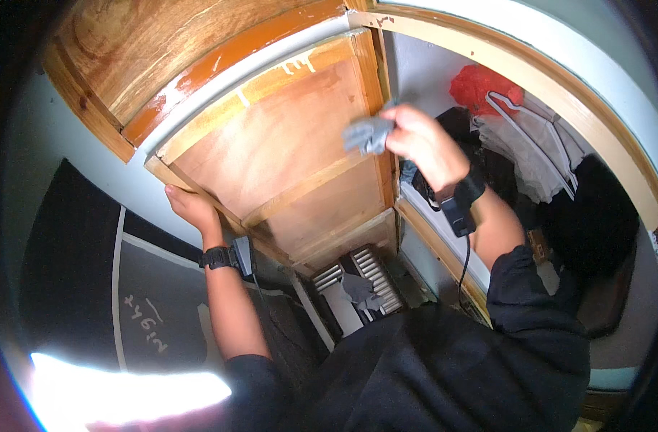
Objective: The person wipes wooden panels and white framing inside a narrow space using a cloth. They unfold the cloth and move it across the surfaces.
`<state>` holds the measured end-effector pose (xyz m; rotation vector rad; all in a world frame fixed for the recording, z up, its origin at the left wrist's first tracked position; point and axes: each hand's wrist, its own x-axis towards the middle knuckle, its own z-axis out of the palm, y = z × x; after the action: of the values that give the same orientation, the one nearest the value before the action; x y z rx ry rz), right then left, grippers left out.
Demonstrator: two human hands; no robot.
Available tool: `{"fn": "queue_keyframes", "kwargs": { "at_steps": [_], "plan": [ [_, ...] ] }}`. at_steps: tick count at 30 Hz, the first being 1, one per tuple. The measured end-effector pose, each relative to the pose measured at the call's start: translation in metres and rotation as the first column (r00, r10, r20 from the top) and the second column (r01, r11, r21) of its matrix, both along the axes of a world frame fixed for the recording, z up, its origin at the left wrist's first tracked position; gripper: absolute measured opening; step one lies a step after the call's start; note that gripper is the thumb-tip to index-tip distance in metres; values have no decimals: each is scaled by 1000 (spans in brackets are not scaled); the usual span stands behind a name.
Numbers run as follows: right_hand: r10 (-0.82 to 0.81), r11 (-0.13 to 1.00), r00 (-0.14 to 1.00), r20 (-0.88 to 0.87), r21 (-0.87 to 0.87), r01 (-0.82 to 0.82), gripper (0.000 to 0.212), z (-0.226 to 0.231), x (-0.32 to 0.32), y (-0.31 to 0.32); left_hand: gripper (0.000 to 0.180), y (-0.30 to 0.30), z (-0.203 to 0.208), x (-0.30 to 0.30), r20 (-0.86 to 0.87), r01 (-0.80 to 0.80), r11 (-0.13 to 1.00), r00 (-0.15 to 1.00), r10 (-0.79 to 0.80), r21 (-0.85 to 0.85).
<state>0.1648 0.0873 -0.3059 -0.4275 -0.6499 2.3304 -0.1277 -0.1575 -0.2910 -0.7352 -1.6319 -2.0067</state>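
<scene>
A wooden cupboard door (271, 144) with a pale frame and a crossbar stands swung out in front of me. My left hand (194, 211) is closed on its left edge, thumb on the near side and the other fingers mostly hidden. A crumpled grey cloth (368, 135) is in my right hand (426, 144), in front of the door's right part near the hinge side. The cloth and right fingers are blurred, and I cannot tell whether the cloth touches the wood. Each wrist wears a black strap with a small dark device and cable.
Right of the door, the open cupboard holds a white hanger (538, 140), a red bundle (485, 88), white plastic and black fabric (595, 219). Below stands a rack of pale bars (378, 277) with grey cloth on it. A dark panel (152, 302) is at left; another wooden door (178, 50) is above.
</scene>
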Motion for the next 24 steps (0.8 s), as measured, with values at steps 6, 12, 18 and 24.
{"fn": "queue_keyframes", "kwargs": {
  "at_steps": [6,12,18,24],
  "plan": [
    [-99,990,992,-77,97,106,31,74,32,-44,57,-6,-2,3,-63,-48,997,997,45,-52],
    [229,961,959,-169,194,-195,45,-44,55,-36,60,-9,-4,-2,-59,-51,997,997,48,-50],
    [130,933,980,153,-353,-69,33,-259,56,-31,59,-4,3,8,-64,-118,990,992,113,-82],
    [-439,472,388,810,576,-668,45,-321,72,-47,56,-4,-4,7,-103,-163,984,982,156,-72]
  ]
}}
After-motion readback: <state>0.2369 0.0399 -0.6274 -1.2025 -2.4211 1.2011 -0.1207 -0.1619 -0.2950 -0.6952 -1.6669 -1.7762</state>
